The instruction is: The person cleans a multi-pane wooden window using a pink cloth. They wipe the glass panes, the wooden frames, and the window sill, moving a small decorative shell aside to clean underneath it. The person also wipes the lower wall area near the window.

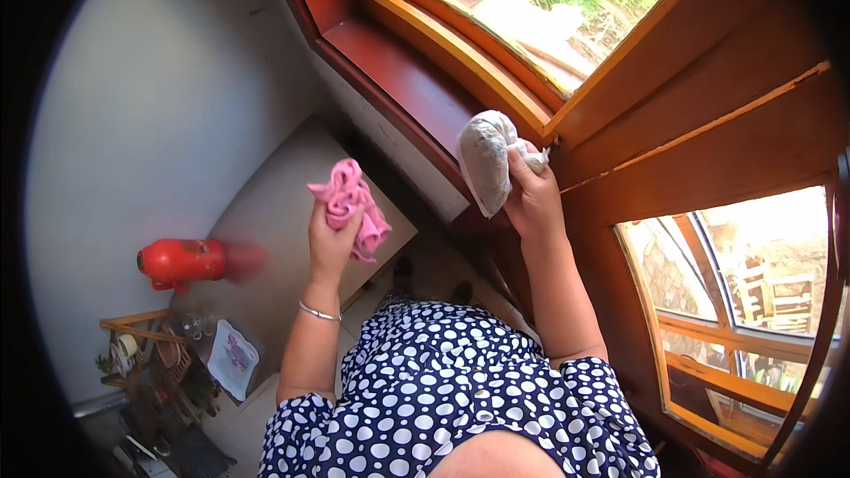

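Note:
A crumpled pink cloth (354,208) is bunched up in my left hand (332,241), whose fingers are closed round it. My right hand (534,199) grips the gathered neck of a stuffed, pale plastic bag (485,155). What fills the bag cannot be made out. The bag is held up beside the reddish-brown window sill (398,80), just below the lower corner of the wooden window frame (478,40). Cloth and bag are apart from each other, in front of my body.
On the grey surface (292,177) at left stands a red flask (181,261). A wooden rack (159,336) with small plants and a white patterned tray (233,360) are at lower left. A wooden door with a glass pane (761,265) fills the right side.

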`<state>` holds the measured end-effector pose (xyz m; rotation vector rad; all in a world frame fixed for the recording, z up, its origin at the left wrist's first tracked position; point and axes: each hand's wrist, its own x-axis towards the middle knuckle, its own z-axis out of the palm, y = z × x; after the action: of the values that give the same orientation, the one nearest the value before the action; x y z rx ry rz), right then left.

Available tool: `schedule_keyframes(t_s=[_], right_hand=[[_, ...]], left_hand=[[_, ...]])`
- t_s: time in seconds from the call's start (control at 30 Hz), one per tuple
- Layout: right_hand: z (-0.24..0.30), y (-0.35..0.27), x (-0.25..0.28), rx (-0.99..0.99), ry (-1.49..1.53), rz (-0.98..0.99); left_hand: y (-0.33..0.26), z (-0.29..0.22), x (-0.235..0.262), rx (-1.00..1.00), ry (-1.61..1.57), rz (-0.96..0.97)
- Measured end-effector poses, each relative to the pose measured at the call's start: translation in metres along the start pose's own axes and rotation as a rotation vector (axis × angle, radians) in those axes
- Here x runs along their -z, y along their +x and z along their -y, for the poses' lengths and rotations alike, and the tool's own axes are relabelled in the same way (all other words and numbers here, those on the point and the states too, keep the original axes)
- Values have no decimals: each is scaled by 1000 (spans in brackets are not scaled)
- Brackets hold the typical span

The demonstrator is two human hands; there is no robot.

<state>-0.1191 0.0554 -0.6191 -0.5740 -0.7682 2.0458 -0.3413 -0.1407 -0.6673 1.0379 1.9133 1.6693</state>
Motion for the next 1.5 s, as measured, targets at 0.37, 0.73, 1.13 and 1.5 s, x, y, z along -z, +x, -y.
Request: schedule_keyframes(t_s=[0.37, 0.73, 1.13, 1.5], right_hand=[[-4, -31, -5, 115, -612, -294], [-14, -49, 15, 270, -609, -444], [-19, -49, 32, 344, -695, -344], [-10, -55, 48, 300, -465, -241]], left_hand=[[235, -37, 6, -649, 240, -106], [354, -9, -40, -935, 877, -185], [350, 33, -73, -761, 961, -123], [225, -4, -133, -710, 1003, -10]])
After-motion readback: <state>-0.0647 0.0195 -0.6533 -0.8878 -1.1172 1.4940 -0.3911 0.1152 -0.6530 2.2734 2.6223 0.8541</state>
